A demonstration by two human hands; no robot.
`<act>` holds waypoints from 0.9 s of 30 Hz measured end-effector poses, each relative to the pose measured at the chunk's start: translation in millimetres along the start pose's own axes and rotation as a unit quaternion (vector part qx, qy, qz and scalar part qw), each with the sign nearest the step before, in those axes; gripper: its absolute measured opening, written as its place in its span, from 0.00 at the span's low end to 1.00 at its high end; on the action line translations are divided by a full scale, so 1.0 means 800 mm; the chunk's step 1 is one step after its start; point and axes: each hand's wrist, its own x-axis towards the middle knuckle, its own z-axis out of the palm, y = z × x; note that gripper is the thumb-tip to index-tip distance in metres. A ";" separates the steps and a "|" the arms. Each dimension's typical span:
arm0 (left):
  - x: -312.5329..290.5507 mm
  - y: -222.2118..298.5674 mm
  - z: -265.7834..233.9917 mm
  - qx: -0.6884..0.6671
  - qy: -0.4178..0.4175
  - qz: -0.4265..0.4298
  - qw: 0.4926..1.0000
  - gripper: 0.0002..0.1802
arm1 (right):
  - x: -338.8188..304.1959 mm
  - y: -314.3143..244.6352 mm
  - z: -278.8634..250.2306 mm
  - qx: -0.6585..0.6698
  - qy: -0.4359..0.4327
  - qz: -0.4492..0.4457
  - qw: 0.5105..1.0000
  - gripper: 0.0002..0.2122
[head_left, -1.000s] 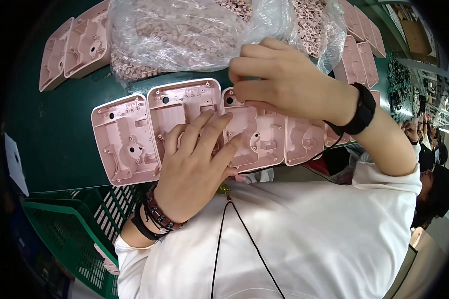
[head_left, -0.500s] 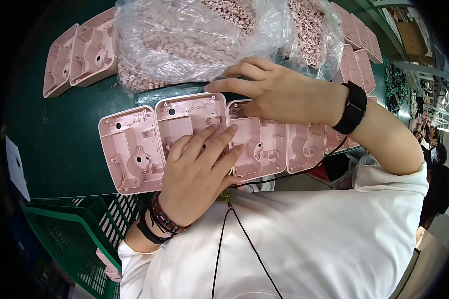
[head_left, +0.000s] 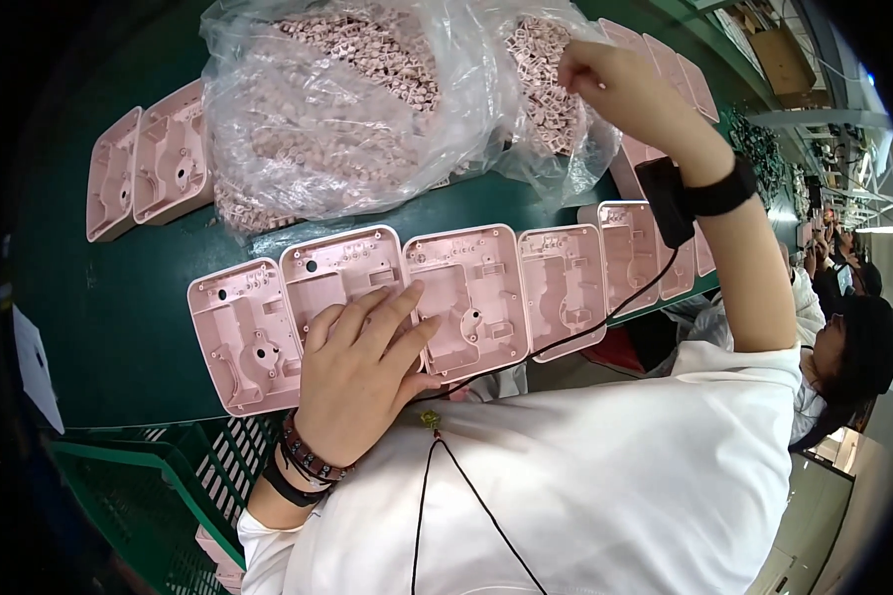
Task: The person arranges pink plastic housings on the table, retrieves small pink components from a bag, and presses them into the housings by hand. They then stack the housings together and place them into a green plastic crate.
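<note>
A row of pink plastic housings with open tops runs across the bench. My left hand (head_left: 352, 367) lies with fingers spread over the second housing (head_left: 332, 260) from the left, its fingertips near the wall shared with the third housing (head_left: 446, 260). My right hand (head_left: 620, 89) is raised over a clear plastic bag (head_left: 590, 164) filled with small pink plastic parts (head_left: 538, 84). Its fingers are curled together; whatever is between them is hidden. The wrist carries a black strap with a black block, from which a cable runs down across the housings.
A larger clear bag (head_left: 228, 129) of small pink parts fills the back of the green bench (head_left: 69, 327). More housings (head_left: 174, 149) stand at the back left and back right. A green crate (head_left: 159, 466) sits at the lower left. Another person (head_left: 853, 337) is at the right.
My right hand has left the third housing and moved up and right to the bag of small parts, its fingers curling. My left hand stays on the second housing. The view has shifted.
</note>
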 end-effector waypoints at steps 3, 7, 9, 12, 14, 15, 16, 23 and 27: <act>0.002 0.004 -0.001 0.004 0.002 0.006 1.000 0.27 | -0.001 0.034 0.043 -0.024 0.023 -0.052 0.998 0.09; 0.000 0.006 -0.001 0.010 0.004 0.000 1.000 0.26 | 0.002 0.035 0.067 -0.081 0.050 -0.114 0.989 0.10; 0.000 0.008 0.000 0.015 0.007 -0.001 1.000 0.26 | 0.005 0.030 0.076 -0.098 0.050 -0.114 0.987 0.09; 0.000 0.013 -0.002 0.013 0.021 -0.010 1.000 0.25 | 0.014 0.030 0.080 -0.081 0.038 -0.129 0.988 0.09; -0.003 0.014 -0.005 0.011 0.026 -0.012 1.000 0.25 | 0.017 0.039 0.080 -0.038 0.015 -0.143 0.989 0.09; -0.005 0.015 -0.008 -0.010 0.041 -0.003 0.999 0.24 | 0.018 0.041 0.082 -0.035 0.015 -0.146 0.988 0.09; -0.007 0.015 -0.011 -0.031 0.055 0.007 0.998 0.23 | 0.018 0.045 0.085 -0.026 0.019 -0.152 0.988 0.09; -0.027 0.000 -0.019 -0.064 0.096 0.043 0.992 0.16 | 0.013 0.043 0.102 0.033 0.063 -0.190 0.979 0.07; -0.040 -0.005 -0.019 -0.068 0.126 0.029 0.989 0.13 | 0.011 0.039 0.105 0.015 0.070 -0.194 0.978 0.07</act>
